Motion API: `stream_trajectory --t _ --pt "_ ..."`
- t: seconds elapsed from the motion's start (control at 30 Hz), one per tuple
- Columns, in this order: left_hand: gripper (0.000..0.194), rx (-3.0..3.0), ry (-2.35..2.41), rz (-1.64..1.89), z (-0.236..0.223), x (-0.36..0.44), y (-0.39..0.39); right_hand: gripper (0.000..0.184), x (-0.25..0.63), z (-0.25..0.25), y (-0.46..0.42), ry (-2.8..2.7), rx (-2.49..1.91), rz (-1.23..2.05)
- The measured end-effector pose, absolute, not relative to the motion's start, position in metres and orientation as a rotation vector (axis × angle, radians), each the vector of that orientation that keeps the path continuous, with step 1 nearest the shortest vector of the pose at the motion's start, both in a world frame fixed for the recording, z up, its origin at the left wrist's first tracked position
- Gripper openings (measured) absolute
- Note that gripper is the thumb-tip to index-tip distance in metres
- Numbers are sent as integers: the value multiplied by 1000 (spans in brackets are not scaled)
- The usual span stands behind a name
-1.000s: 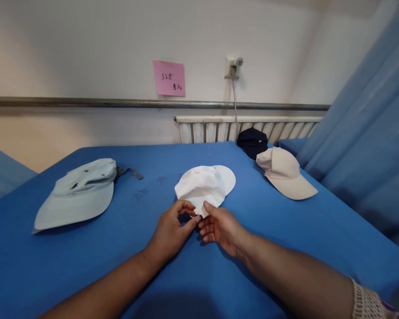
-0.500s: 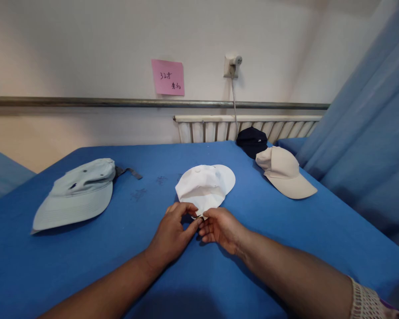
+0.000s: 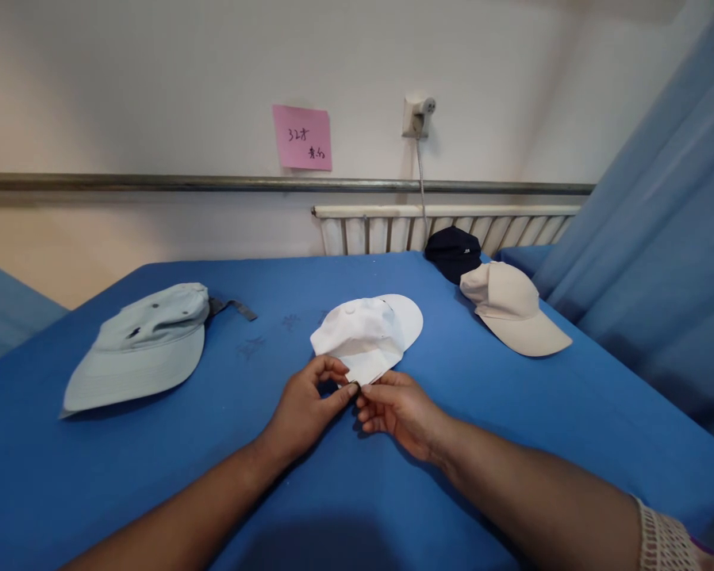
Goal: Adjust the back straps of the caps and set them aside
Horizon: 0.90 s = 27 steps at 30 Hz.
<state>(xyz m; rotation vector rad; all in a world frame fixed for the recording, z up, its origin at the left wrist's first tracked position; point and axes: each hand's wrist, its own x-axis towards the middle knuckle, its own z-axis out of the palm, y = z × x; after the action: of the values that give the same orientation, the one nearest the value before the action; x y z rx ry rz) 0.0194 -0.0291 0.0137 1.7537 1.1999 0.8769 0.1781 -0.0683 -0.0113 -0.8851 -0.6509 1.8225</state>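
A white baseball cap (image 3: 362, 329) lies on the blue-covered surface (image 3: 345, 492), its brim pointing away to the right and its back strap toward me. My left hand (image 3: 309, 403) is closed, thumb and index finger pinching the strap near a small dark metal buckle (image 3: 355, 385). From the other side, my right hand (image 3: 400, 411) pinches the strap end right beside the buckle, its lower fingers curled under. How the strap runs through the buckle is hidden by my fingertips.
A pale green cap (image 3: 143, 345) with a loose grey strap lies at the left. At the back right, a beige cap (image 3: 512, 309) touches a navy cap (image 3: 453, 252). Behind are a radiator (image 3: 386, 234) and metal rail (image 3: 214, 183); a blue curtain (image 3: 654, 214) hangs right.
My right thumb has slid down from the white cap's strap to its end at the buckle. The left hand keeps its pinch with slight shifts. The cap has barely moved.
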Motion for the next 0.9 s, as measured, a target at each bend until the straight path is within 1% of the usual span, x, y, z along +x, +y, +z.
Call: stream_trajectory --t 0.1,0.17,0.2,0.23,0.27,0.37,0.4,0.43,0.47,0.5,0.57,0.63,0.77,0.9 --pt "25 1729 1196 860 12 17 -27 36 178 -12 -69 -690 -920 1835" --pt "25 1749 1198 851 12 15 -27 42 180 -13 -70 -779 -1044 1884" --pt "24 1768 1196 847 11 15 -27 43 182 -13 -70 -865 -1136 1852" --pt "23 1787 1191 843 11 14 -27 42 185 -13 -71 -977 -1228 1751" --pt "22 1801 1183 838 11 14 -27 37 189 -12 -71 -1095 -1299 1578" --pt "21 1803 1162 825 12 14 -26 11 199 -9 -70 -1322 -1304 944" --pt "21 1798 1158 821 11 13 -26 10 201 -10 -69 -1352 -1277 835" --pt "21 1794 1158 820 11 13 -25 17 202 -11 -67 -1369 -1261 804" --pt "21 1793 1163 820 11 13 -25 22 202 -13 -64 -1375 -1250 838" --pt "22 1792 1169 818 10 12 -25 21 200 -17 -62 -1369 -1244 919" --pt "23 1786 1179 811 9 11 -24 10 196 -27 -56 -1316 -1212 1130" --pt "24 1780 1178 803 8 10 -24 12 192 -36 -51 -1254 -1160 1243" --pt "28 1749 1190 746 8 11 -26 15 189 -40 -48 -1215 -1106 1272" --pt "30 1706 1204 716 8 13 -27 13 193 -34 -51 -1326 -1198 1198"
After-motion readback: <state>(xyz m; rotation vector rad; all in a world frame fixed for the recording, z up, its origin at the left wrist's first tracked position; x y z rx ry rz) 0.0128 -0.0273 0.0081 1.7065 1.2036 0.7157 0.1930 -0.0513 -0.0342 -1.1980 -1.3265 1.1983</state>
